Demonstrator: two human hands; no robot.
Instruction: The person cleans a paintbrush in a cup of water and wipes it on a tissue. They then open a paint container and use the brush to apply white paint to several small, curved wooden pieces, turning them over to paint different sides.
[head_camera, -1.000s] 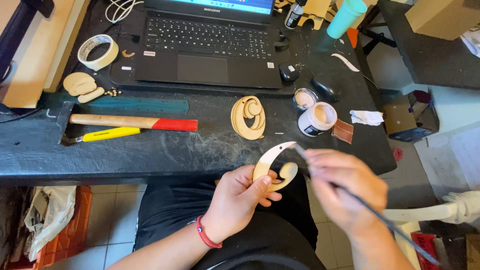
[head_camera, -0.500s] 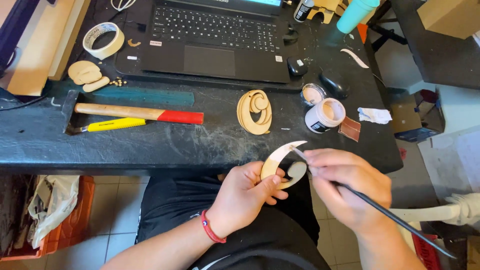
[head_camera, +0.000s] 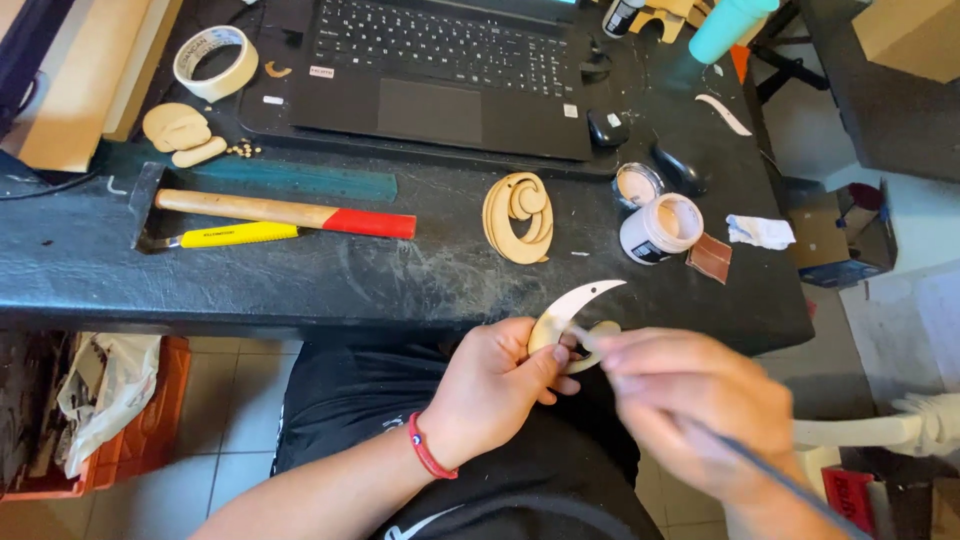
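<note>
Left hand (head_camera: 495, 390) pinching a flat, pale wooden crescent cutout (head_camera: 572, 318) above the lap, just off the dusty black table (head_camera: 300, 280) edge. Right hand (head_camera: 690, 410), blurred, gripping a thin dark brush (head_camera: 770, 472), tip touching the wood.

White labelled jar (head_camera: 660, 230) beside laptop (head_camera: 440, 70); cardboard box (head_camera: 830, 240) right.

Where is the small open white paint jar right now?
In the head view, the small open white paint jar stands on the right part of the black worktable, beside its round lid, right of the flat wooden spiral cutout.
</note>
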